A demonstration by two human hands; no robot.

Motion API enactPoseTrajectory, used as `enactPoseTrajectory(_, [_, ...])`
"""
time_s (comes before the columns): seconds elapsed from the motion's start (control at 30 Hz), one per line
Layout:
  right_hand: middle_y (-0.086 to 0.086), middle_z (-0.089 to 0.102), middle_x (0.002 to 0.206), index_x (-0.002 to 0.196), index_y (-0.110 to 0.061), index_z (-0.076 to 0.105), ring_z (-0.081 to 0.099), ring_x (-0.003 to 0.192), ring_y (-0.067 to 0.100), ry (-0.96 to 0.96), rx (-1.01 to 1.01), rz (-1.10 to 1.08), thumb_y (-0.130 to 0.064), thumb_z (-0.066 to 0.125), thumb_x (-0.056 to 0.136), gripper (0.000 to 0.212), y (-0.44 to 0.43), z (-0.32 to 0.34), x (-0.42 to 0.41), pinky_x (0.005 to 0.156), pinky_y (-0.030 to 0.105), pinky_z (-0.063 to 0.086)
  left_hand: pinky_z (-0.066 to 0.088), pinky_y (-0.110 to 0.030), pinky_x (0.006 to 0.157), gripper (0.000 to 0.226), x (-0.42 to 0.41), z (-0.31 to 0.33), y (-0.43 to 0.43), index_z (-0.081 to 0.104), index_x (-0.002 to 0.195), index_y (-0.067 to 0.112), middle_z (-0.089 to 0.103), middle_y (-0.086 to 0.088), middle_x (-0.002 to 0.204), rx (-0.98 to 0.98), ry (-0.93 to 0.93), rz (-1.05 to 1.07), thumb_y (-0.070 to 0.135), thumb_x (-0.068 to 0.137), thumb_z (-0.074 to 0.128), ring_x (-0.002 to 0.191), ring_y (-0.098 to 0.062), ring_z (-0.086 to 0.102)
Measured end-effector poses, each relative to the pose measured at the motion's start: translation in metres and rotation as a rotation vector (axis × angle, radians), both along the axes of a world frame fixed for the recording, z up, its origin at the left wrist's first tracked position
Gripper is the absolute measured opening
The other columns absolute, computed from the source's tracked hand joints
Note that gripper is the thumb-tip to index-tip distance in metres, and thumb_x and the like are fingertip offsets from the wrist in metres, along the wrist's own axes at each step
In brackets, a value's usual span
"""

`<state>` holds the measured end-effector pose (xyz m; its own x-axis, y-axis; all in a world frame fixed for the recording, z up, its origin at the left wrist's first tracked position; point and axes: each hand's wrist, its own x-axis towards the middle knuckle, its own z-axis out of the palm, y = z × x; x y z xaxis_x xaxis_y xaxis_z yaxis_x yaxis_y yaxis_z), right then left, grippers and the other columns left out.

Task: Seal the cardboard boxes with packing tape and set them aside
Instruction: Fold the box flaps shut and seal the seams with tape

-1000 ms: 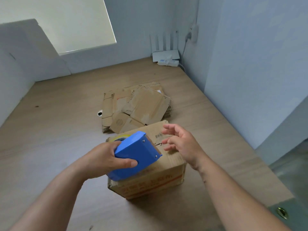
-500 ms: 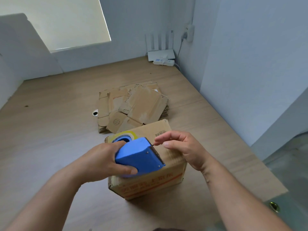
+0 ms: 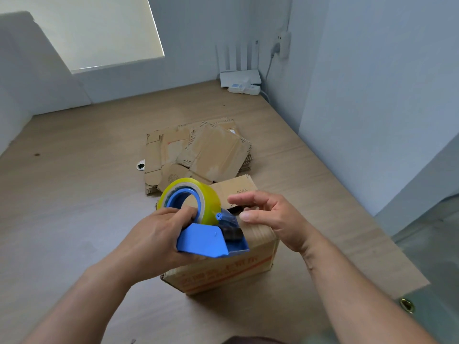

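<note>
Upturned now over the box (image 3: pixel 223 271), the tape dispenser (image 3: pixel 206 240), clasped in the left grip (image 3: pixel 159 234), offers tape (image 3: pixel 211 203) to the empty, open right grip (image 3: pixel 275 217).

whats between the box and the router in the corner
In the head view, a pile of flattened cardboard lies just behind the cardboard box; past it bare wood, then a power strip by the router.
</note>
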<state>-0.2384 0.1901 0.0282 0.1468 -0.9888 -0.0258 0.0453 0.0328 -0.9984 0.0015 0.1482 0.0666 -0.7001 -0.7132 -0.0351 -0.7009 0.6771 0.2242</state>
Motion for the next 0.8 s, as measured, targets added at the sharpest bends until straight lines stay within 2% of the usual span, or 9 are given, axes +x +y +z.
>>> enactPoseTrajectory(0.1, [-0.009, 0.071, 0.106, 0.107, -0.024, 0.070, 0.062, 0.100, 0.002, 0.078, -0.005, 0.019, -0.022, 0.064, 0.076, 0.031, 0.001, 0.000, 0.001, 0.083, 0.013, 0.047, 0.024, 0.000, 0.063, 0.064, 0.005, -0.004, 0.001, 0.044, 0.101, 0.035, 0.065, 0.014, 0.086, -0.094, 0.007, -0.072, 0.047, 0.056, 0.087, 0.078, -0.004, 0.048])
enactPoseTrajectory(0.23, [-0.003, 0.069, 0.108, 0.110, -0.017, 0.068, 0.062, 0.102, 0.003, 0.125, 0.022, 0.053, -0.022, 0.056, 0.080, 0.032, -0.001, -0.002, 0.003, 0.083, 0.015, 0.047, 0.032, -0.005, 0.060, 0.070, 0.004, -0.002, 0.004, 0.049, 0.097, 0.030, 0.067, 0.014, 0.080, -0.114, -0.006, -0.118, 0.049, 0.045, 0.091, 0.071, -0.007, 0.061])
enactPoseTrajectory(0.3, [-0.004, 0.069, 0.105, 0.107, -0.017, 0.067, 0.062, 0.099, 0.003, 0.125, 0.028, 0.059, -0.019, 0.054, 0.079, 0.031, -0.001, -0.002, 0.003, 0.084, 0.017, 0.048, 0.030, -0.002, 0.057, 0.072, 0.001, 0.001, 0.004, 0.050, 0.096, 0.030, 0.067, 0.015, 0.080, -0.135, -0.014, -0.138, 0.050, 0.041, 0.092, 0.071, -0.007, 0.064])
enactPoseTrajectory(0.37, [-0.004, 0.068, 0.100, 0.104, -0.017, 0.066, 0.062, 0.095, 0.004, 0.102, 0.023, 0.051, -0.019, 0.054, 0.078, 0.028, 0.000, -0.001, 0.003, 0.082, 0.018, 0.049, 0.036, -0.004, 0.054, 0.072, -0.002, 0.004, 0.005, 0.052, 0.095, 0.029, 0.067, 0.016, 0.079, -0.159, -0.024, -0.157, 0.052, 0.039, 0.091, 0.071, -0.006, 0.064])
enactPoseTrajectory(0.43, [0.000, 0.066, 0.096, 0.100, -0.013, 0.064, 0.062, 0.089, 0.006, 0.045, 0.031, 0.000, -0.025, 0.058, 0.078, 0.026, -0.001, 0.000, 0.004, 0.077, 0.019, 0.050, 0.045, -0.010, 0.062, 0.066, -0.006, 0.004, 0.004, 0.056, 0.091, 0.027, 0.066, 0.017, 0.076, -0.197, -0.037, -0.184, 0.053, 0.041, 0.089, 0.069, -0.006, 0.065])
enactPoseTrajectory(0.47, [0.004, 0.065, 0.095, 0.098, -0.011, 0.062, 0.061, 0.087, 0.009, 0.017, 0.045, -0.037, -0.030, 0.062, 0.077, 0.029, -0.001, 0.001, 0.005, 0.076, 0.020, 0.050, 0.047, -0.012, 0.065, 0.062, -0.008, 0.004, 0.004, 0.057, 0.089, 0.026, 0.066, 0.018, 0.073, -0.212, -0.048, -0.202, 0.054, 0.042, 0.088, 0.067, -0.007, 0.065])
enactPoseTrajectory(0.57, [0.007, 0.060, 0.092, 0.098, -0.006, 0.055, 0.058, 0.082, 0.012, 0.072, 0.099, -0.101, -0.038, 0.074, 0.069, 0.047, -0.006, 0.002, 0.008, 0.071, 0.024, 0.051, 0.051, -0.018, 0.055, 0.059, -0.018, 0.004, 0.003, 0.056, 0.084, 0.026, 0.064, 0.016, 0.066, -0.241, -0.081, -0.244, 0.056, 0.043, 0.087, 0.059, -0.008, 0.063])
enactPoseTrajectory(0.67, [0.002, 0.058, 0.091, 0.096, -0.015, 0.053, 0.055, 0.081, 0.011, 0.216, 0.118, -0.125, -0.036, 0.077, 0.066, 0.044, -0.008, 0.002, 0.012, 0.067, 0.022, 0.049, 0.051, -0.018, 0.052, 0.059, -0.024, 0.007, 0.001, 0.057, 0.081, 0.026, 0.062, 0.015, 0.061, -0.284, -0.110, -0.276, 0.058, 0.041, 0.086, 0.052, -0.008, 0.060])
enactPoseTrajectory(0.8, [0.001, 0.056, 0.087, 0.096, -0.018, 0.055, 0.054, 0.080, 0.011, 0.205, 0.114, -0.098, -0.034, 0.074, 0.065, 0.040, -0.006, 0.005, 0.007, 0.069, 0.023, 0.050, 0.051, -0.017, 0.053, 0.061, -0.025, 0.008, 0.000, 0.058, 0.082, 0.026, 0.062, 0.016, 0.061, -0.295, -0.119, -0.287, 0.060, 0.040, 0.086, 0.050, -0.005, 0.059])
